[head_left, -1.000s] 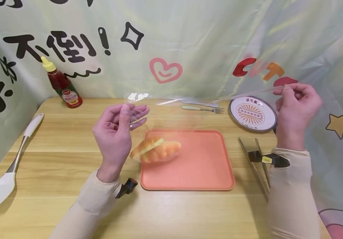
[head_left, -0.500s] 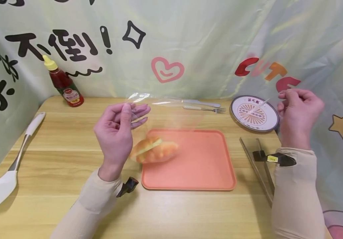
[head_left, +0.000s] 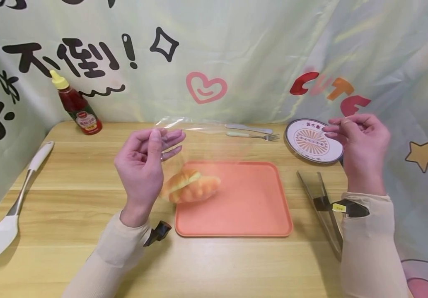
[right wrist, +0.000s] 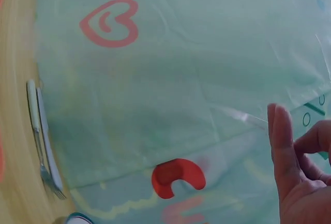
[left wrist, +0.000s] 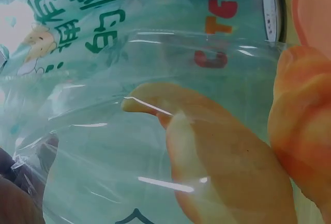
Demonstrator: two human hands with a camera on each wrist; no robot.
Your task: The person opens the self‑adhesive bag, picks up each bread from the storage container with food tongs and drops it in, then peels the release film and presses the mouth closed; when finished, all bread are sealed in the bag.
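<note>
High over the table's left-middle, my left hand [head_left: 141, 159] pinches the top corner of a clear plastic bag [head_left: 178, 122] between thumb and index finger; the other fingers stretch out behind the film. Two orange-brown bread rolls [head_left: 200, 188] show low in the bag, overlapping the tray's left corner in the head view. The left wrist view shows one roll [left wrist: 232, 151] with a pale filling, close behind shiny film. To the right, in front of the plate, my right hand [head_left: 366, 145] pinches a thin clear strip [right wrist: 243, 116], which trails from its fingertips.
A pink tray [head_left: 251, 207] lies mid-table. Behind it are a fork [head_left: 252, 135] and a knife [head_left: 249, 128]. A plate [head_left: 312, 140] and metal tongs [head_left: 322, 211] are at right; a sauce bottle [head_left: 79, 107] and white spatula [head_left: 16, 211] at left. A curtain hangs behind.
The strip, stretched from the bag to my right hand a second ago, has come away from the bag. My right hand has moved left and slightly down; the left has barely moved.
</note>
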